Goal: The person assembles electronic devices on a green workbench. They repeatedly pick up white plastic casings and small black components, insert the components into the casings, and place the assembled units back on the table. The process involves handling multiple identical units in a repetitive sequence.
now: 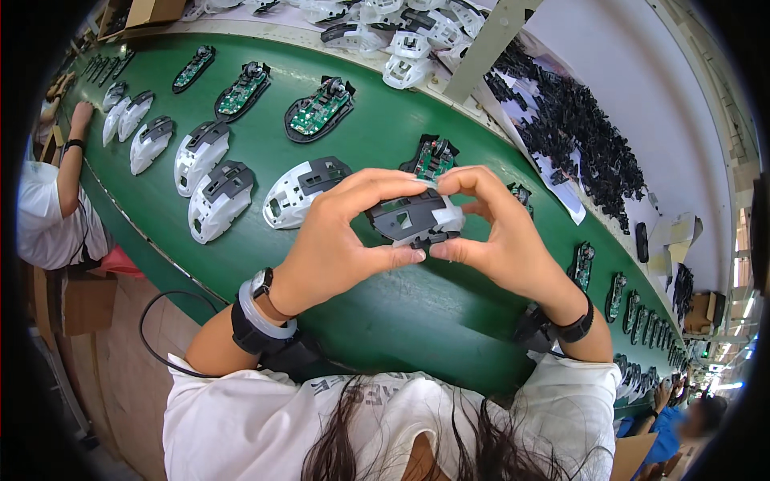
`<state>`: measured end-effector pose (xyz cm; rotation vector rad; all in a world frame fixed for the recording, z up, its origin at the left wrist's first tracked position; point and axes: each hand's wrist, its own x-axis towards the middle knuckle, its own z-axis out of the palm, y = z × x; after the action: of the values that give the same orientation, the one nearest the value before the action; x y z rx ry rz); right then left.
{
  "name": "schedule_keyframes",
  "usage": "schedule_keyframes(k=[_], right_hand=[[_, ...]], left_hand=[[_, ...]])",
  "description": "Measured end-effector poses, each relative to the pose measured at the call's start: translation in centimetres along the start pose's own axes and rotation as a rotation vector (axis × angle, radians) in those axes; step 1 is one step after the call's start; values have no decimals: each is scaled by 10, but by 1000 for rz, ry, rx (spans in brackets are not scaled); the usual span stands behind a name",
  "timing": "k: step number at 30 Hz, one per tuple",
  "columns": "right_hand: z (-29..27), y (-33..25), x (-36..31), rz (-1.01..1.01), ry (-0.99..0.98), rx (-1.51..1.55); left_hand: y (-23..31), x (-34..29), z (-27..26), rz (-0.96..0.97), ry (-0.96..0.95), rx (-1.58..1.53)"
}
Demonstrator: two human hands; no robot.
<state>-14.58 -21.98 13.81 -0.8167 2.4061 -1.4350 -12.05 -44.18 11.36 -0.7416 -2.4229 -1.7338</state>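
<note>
Over my feed I'm seeing the left hand [330, 232] curling fingers and thumb around one end of a black-and-white mouse shell [419, 208], which is sitting between both hands above the green table [385, 333], long axis running roughly crosswise; the right hand [511, 236] is pinching the other end, equally near.

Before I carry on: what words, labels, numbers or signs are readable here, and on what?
White shirt: grey lettering, partly hidden by hair; I won't copy it out.
Green circuit boards: any markings are too small to read.
Dark-and-white shell between left hand and right hand: no legible text.
</note>
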Motion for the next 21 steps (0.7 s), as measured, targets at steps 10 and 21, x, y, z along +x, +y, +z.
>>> schedule_keyframes(k=[10, 21], right_hand=[[-10, 1, 5, 343, -346, 506], [8, -3, 3, 277, -266, 563]], left_hand=[[5, 0, -2, -287, -160, -285], [1, -4, 2, -291, 18, -433]])
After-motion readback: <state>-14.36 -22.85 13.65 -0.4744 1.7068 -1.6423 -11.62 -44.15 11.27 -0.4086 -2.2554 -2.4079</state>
